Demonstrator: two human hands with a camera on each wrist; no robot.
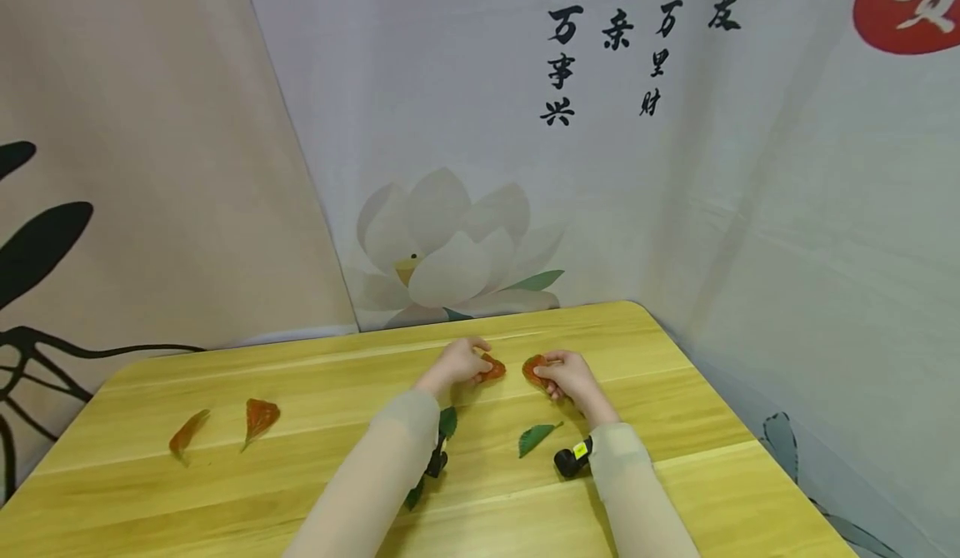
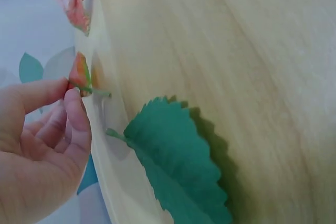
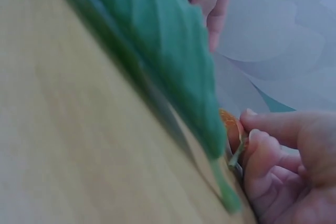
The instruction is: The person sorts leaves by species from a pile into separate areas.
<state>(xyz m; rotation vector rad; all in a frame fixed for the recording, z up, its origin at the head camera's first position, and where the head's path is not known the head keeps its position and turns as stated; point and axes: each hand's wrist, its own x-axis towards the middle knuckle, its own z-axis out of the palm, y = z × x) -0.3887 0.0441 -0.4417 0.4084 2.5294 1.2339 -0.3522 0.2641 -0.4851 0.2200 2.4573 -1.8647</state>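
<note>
Over the far part of the wooden table (image 1: 330, 433), my left hand (image 1: 457, 363) pinches a red-orange leaf (image 1: 492, 369) between thumb and fingers. A short distance to the right, my right hand (image 1: 573, 378) pinches a second red-orange leaf (image 1: 532, 369), and a gap separates the two leaves. In the left wrist view, the left hand's leaf (image 2: 80, 72) shows a thin green stem. Large in that view is a serrated green leaf (image 2: 173, 156) on the tabletop. Another green leaf (image 3: 157, 40) fills the upper part of the right wrist view, partly hiding the left hand behind it.
Two orange-red leaves, one narrow (image 1: 187, 435) and one broad (image 1: 260, 419), lie on the table's left side. A green leaf (image 1: 537, 437) lies between my forearms; others (image 1: 447, 421) are partly hidden by my left sleeve. A printed cloth backdrop (image 1: 465, 125) hangs behind the table.
</note>
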